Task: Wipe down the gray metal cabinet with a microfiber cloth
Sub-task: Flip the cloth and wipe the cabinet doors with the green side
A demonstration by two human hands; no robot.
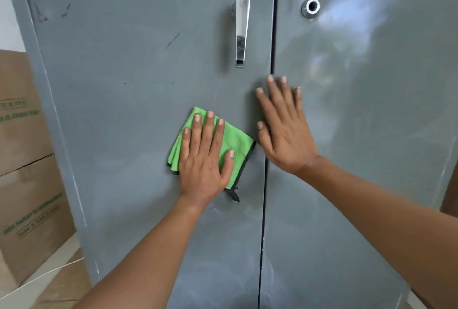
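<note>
— At centre frame, what is the surface?

— Gray metal cabinet (128,66), two flat painted doors meeting at a dark vertical seam. Finish is smooth, glossy on the right door, with dark scuffs at upper left. A tapered chrome handle (242,28) hangs upright on the left door; a round chrome lock (311,7) sits on the right door.

— And the cloth?

— Green microfiber cloth (238,139), folded, nubby pile, dark stitched edge, lies flat against the left door just below centre. The left hand (205,160) presses it with fingers straight and spread. The right hand (285,132) rests flat across the seam, fingers spread, holding nothing, just beside the cloth.

— Room to move?

— Bare door panel lies left of and below the cloth; the handle stands above it.

— Anything obscured?

— Cloth's middle is hidden under the palm. Cardboard boxes (22,150) at the left edge are cut off, print blurred. Cabinet top and base fall outside the frame.
</note>
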